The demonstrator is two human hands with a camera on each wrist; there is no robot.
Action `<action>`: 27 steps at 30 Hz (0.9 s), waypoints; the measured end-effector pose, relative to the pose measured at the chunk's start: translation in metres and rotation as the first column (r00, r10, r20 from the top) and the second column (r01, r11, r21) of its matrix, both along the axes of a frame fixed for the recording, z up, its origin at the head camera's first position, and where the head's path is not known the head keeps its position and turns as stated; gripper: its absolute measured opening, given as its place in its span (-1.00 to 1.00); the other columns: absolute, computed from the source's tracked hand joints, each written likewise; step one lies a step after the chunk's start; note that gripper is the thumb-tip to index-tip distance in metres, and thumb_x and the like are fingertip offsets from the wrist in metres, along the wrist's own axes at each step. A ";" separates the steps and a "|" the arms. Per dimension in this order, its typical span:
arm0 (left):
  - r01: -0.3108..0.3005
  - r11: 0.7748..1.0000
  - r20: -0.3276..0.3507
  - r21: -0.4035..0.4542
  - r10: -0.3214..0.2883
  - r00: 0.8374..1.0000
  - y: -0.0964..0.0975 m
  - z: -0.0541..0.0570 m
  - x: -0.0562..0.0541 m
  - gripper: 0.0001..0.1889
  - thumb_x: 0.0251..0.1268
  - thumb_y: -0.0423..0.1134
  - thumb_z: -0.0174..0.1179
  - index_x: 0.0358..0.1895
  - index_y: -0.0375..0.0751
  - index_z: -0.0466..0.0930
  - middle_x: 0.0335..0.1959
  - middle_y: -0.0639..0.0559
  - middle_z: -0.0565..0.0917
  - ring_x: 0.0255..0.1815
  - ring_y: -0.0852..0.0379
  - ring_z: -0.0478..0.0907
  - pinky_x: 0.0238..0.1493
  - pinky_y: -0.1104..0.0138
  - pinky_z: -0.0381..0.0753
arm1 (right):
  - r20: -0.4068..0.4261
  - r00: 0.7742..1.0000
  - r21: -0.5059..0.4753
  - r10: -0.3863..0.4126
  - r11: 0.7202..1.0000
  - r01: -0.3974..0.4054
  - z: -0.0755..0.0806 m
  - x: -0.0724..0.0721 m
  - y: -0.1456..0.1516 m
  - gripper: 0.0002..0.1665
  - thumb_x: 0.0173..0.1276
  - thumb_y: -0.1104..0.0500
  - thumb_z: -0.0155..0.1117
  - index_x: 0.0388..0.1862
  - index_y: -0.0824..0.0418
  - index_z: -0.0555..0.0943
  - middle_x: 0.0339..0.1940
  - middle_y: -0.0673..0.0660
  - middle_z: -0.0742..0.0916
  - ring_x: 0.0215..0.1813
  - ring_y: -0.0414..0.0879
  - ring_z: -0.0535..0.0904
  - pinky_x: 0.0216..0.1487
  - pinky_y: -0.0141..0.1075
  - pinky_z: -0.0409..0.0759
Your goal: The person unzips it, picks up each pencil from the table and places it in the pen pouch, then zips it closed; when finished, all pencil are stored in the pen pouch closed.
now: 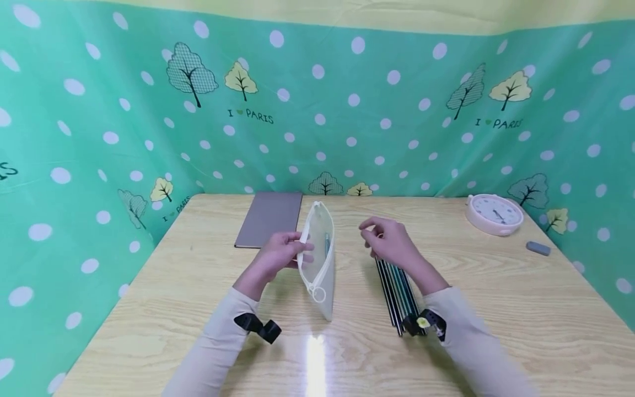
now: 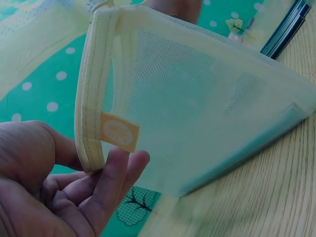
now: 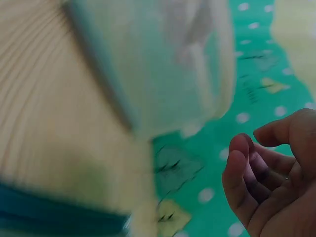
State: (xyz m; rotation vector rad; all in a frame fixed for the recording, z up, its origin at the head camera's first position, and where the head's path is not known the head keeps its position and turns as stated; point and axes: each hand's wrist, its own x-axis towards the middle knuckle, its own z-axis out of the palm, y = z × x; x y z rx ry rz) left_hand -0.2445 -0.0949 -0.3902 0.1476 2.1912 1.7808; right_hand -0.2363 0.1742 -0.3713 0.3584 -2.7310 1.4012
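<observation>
My left hand pinches the rim of a pale mesh zipper pouch, thumb on one side and fingers on the other. The pouch stands upright on the table with its mouth open, and a small tag shows near the zipper. Inside, a teal pencil lies along the bottom, dim through the mesh in the left wrist view. To the right, my right hand hovers over the far end of a row of dark and teal pencils. Its fingers curve loosely, thumb apart, with nothing between them.
A grey notebook lies behind my left hand. At the far right are a pink round clock and a small grey-blue eraser-like block. A green dotted curtain hangs along the table's back and sides.
</observation>
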 end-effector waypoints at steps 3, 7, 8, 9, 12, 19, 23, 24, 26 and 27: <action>-0.011 1.000 0.012 -0.010 0.011 1.000 -0.002 0.002 -0.001 -0.64 0.49 -0.35 0.17 0.23 -0.50 0.56 0.06 -0.38 0.72 -0.24 0.07 0.79 -0.12 0.18 0.81 | 0.085 0.996 0.145 0.015 0.989 -0.028 -0.012 -0.013 0.021 -0.65 0.53 0.25 0.10 0.15 0.43 0.62 -0.42 0.29 0.74 -0.58 0.02 0.63 -0.53 -0.22 0.66; -0.018 1.000 0.017 -0.016 0.018 1.000 -0.006 0.002 -0.001 -0.65 0.49 -0.37 0.16 0.23 -0.49 0.57 0.07 -0.38 0.72 -0.26 0.08 0.79 -0.14 0.19 0.81 | 0.170 0.985 0.317 0.027 0.945 -0.080 -0.025 -0.027 0.048 -0.61 0.50 0.29 0.11 0.18 0.52 0.55 -0.37 0.29 0.74 -0.58 -0.03 0.63 -0.55 -0.28 0.66; -0.022 1.000 0.019 -0.015 0.022 1.000 -0.006 0.002 -0.001 -0.65 0.49 -0.37 0.16 0.23 -0.49 0.57 0.07 -0.37 0.72 -0.26 0.08 0.79 -0.14 0.19 0.81 | 0.183 0.983 0.351 0.022 0.932 -0.086 -0.027 -0.030 0.053 -0.61 0.49 0.30 0.12 0.18 0.52 0.55 -0.39 0.27 0.75 -0.59 -0.06 0.62 -0.56 -0.29 0.65; -0.019 1.000 0.015 -0.015 0.020 1.000 -0.007 0.001 -0.001 -0.65 0.49 -0.37 0.15 0.23 -0.49 0.57 0.07 -0.38 0.72 -0.27 0.09 0.79 -0.14 0.18 0.81 | 0.190 0.982 0.381 0.019 0.920 -0.091 -0.029 -0.032 0.059 -0.61 0.47 0.30 0.13 0.17 0.53 0.54 -0.44 0.25 0.74 -0.61 -0.08 0.61 -0.57 -0.31 0.64; -0.016 1.000 0.008 -0.013 0.016 1.000 -0.007 0.001 -0.002 -0.64 0.50 -0.37 0.14 0.24 -0.51 0.55 0.06 -0.38 0.72 -0.27 0.10 0.78 -0.13 0.18 0.81 | 0.208 0.978 0.435 0.011 0.894 -0.103 -0.034 -0.036 0.070 -0.60 0.42 0.32 0.17 0.16 0.53 0.55 -0.61 0.19 0.71 -0.66 -0.10 0.59 -0.60 -0.33 0.61; -0.016 1.000 0.010 -0.012 0.016 1.000 -0.004 0.004 -0.004 -0.66 0.49 -0.35 0.16 0.21 -0.48 0.58 0.02 -0.36 0.74 -0.28 0.11 0.78 -0.12 0.17 0.81 | 0.281 0.960 0.416 -0.006 0.902 -0.116 -0.042 -0.032 0.074 -0.60 0.40 0.32 0.19 0.15 0.52 0.53 -0.70 0.11 0.67 -0.66 -0.13 0.62 -0.59 -0.28 0.69; -0.011 1.000 0.008 -0.003 0.011 1.000 0.000 0.005 -0.004 -0.66 0.48 -0.34 0.19 0.19 -0.48 0.59 0.00 -0.37 0.74 -0.30 0.13 0.77 -0.13 0.18 0.81 | 0.249 0.968 0.446 -0.045 0.892 -0.074 -0.043 -0.029 0.072 -0.62 0.38 0.34 0.21 0.13 0.50 0.53 -0.67 0.14 0.67 -0.67 -0.12 0.63 -0.61 -0.30 0.69; -0.008 1.000 0.011 -0.002 0.008 1.000 0.000 0.004 -0.004 -0.66 0.48 -0.34 0.19 0.19 -0.48 0.59 0.00 -0.38 0.73 -0.30 0.13 0.76 -0.14 0.18 0.81 | 0.244 0.969 0.455 -0.047 0.887 -0.072 -0.044 -0.028 0.072 -0.63 0.38 0.35 0.22 0.12 0.51 0.53 -0.66 0.15 0.67 -0.67 -0.13 0.64 -0.60 -0.31 0.69; -0.006 1.000 0.019 0.000 0.006 1.000 0.001 0.003 -0.003 -0.65 0.48 -0.34 0.20 0.20 -0.49 0.59 0.02 -0.40 0.72 -0.31 0.14 0.76 -0.15 0.19 0.81 | 0.246 0.968 0.471 -0.053 0.879 -0.071 -0.045 -0.027 0.073 -0.65 0.39 0.35 0.25 0.09 0.51 0.53 -0.63 0.16 0.67 -0.66 -0.14 0.65 -0.59 -0.33 0.69; -0.002 1.000 0.019 0.000 0.002 1.000 0.002 0.002 -0.003 -0.65 0.48 -0.35 0.19 0.21 -0.50 0.58 0.02 -0.41 0.72 -0.31 0.14 0.76 -0.16 0.19 0.81 | 0.251 0.966 0.473 -0.061 0.879 -0.067 -0.045 -0.027 0.073 -0.66 0.38 0.35 0.26 0.08 0.50 0.54 -0.63 0.16 0.67 -0.65 -0.14 0.66 -0.58 -0.34 0.70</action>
